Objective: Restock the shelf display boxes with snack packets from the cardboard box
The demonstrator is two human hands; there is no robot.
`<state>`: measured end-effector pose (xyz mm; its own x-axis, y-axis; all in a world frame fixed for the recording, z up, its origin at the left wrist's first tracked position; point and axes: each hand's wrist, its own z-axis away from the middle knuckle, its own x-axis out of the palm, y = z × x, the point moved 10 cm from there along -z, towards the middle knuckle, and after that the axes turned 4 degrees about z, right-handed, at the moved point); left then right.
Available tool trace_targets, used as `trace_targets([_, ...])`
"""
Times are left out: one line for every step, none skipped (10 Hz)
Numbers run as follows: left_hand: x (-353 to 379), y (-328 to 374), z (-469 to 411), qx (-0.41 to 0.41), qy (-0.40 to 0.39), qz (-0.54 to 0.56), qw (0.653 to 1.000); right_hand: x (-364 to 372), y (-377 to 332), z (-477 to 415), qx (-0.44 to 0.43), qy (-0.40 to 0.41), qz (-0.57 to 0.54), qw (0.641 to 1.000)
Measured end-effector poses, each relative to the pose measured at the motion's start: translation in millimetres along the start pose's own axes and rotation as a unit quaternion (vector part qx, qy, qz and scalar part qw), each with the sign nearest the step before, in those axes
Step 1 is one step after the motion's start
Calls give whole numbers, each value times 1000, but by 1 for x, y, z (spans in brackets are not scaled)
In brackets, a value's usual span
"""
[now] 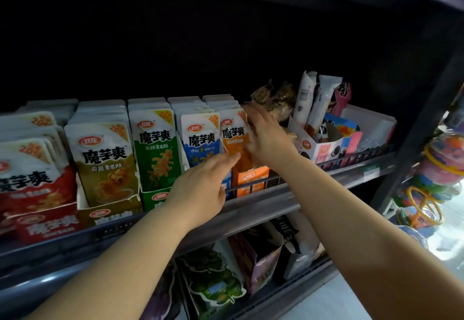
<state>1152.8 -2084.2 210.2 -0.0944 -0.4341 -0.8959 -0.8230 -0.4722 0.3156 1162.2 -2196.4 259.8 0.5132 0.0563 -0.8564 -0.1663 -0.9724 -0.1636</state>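
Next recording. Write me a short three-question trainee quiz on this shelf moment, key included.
1. True or false: both the left hand and the right hand are at the row of orange snack packets.
2. Which colour of packets stands directly left of the orange row? A red, B blue, C green.
3. Fill in: the tall white wrapped tubes stand to the ____ of the orange row.

Key: 1 true; 2 B, the blue snack packets; 3 right.
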Motion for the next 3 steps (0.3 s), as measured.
trace_targets([-12, 6, 18, 6, 13, 14, 1000, -16, 5, 15, 54, 4, -39, 998])
trace_targets([-38, 5, 44, -3, 78, 35, 996, -29, -3, 32, 66, 21, -85, 994])
trace_targets([-62, 8, 75, -24, 122, 61, 990, -42, -24, 51, 54, 24, -127, 990])
